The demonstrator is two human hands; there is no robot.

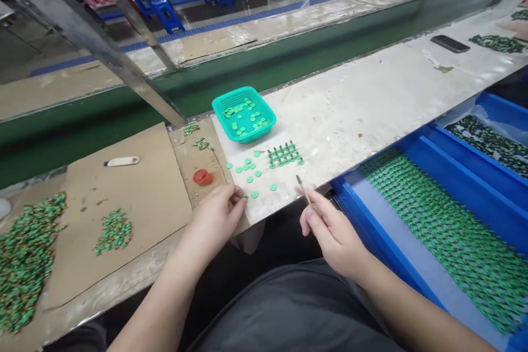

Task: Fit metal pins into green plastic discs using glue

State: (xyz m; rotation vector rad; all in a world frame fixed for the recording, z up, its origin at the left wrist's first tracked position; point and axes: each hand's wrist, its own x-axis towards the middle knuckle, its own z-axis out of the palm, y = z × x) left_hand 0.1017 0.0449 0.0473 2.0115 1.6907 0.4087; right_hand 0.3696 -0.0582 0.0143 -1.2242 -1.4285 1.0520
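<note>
My left hand is closed in a pinch at the edge of the white board, with a small green piece between its fingertips. A thin brush sits in my right hand, its dark tip pointing up and away from me, above the table's front edge. Between and beyond the hands lie several loose green discs. Behind them stand rows of small green figures on disc bases. A red cap-like container is just past my left hand.
A turquoise basket holds more green discs. Leftward, cardboard carries a small pile of green-and-brown pieces and a white-handled tool; a larger pile lies beyond. Blue trays of green pieces stand at right. A dark phone-like object lies farther along.
</note>
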